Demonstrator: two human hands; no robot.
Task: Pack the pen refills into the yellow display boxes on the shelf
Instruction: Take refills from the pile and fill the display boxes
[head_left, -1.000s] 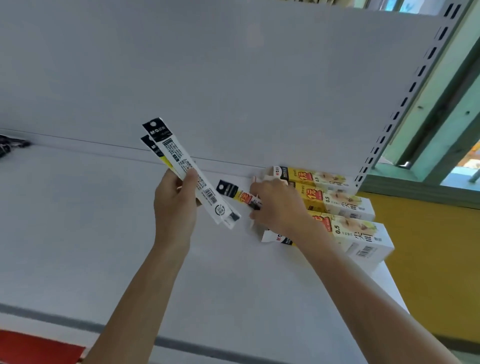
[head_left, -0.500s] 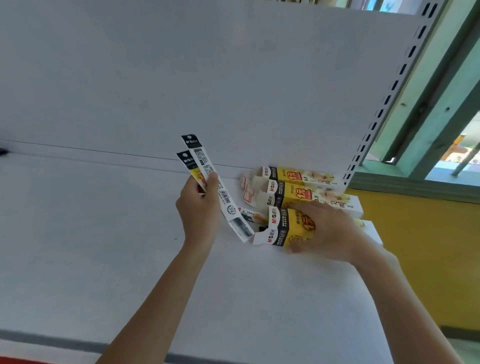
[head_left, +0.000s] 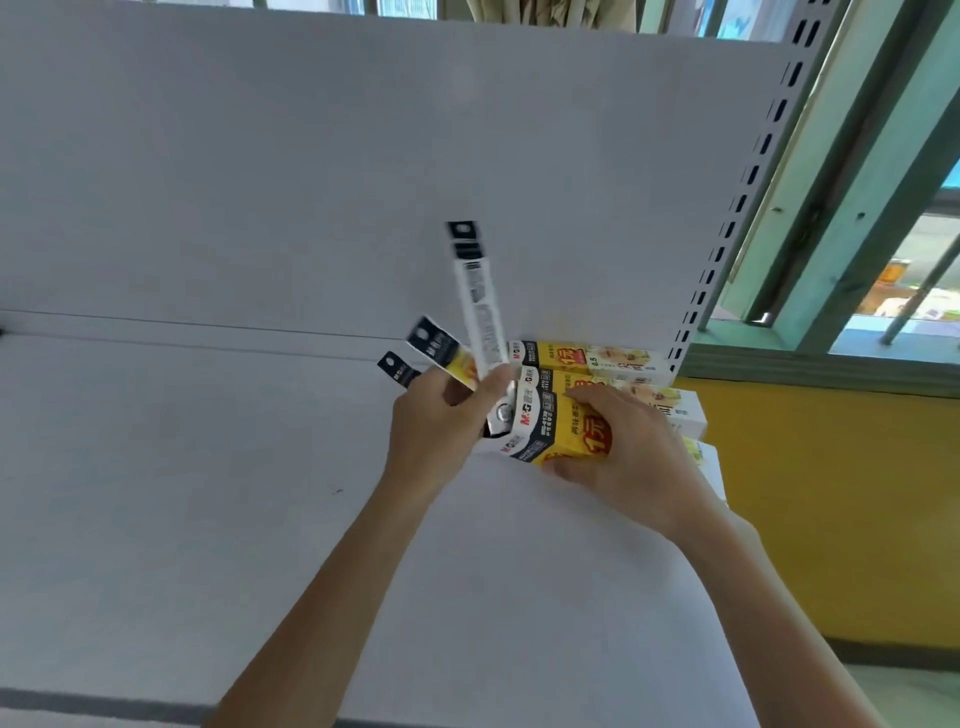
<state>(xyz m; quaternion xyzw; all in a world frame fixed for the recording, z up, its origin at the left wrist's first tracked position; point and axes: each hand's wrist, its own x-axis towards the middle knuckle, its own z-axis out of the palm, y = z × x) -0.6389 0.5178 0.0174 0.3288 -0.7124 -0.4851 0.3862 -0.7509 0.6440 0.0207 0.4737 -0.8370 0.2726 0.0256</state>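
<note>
Gripping pen refills (head_left: 480, 312); clasping yellow box (head_left: 558, 431)

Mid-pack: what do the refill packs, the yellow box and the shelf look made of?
The refill packs look like thin printed card or plastic sleeves, unclear which: flat strips with hang holes. The yellow box seems printed cardboard, slightly glossy, with folded edges. The shelf is probably painted metal, matte pale grey, with a slotted upright beside it.

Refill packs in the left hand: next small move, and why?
Probably tip the lower ends of the refill packs into the yellow display box. The left hand grips three, fanned, right beside the box's near end, and the right hand holds that box.
</note>
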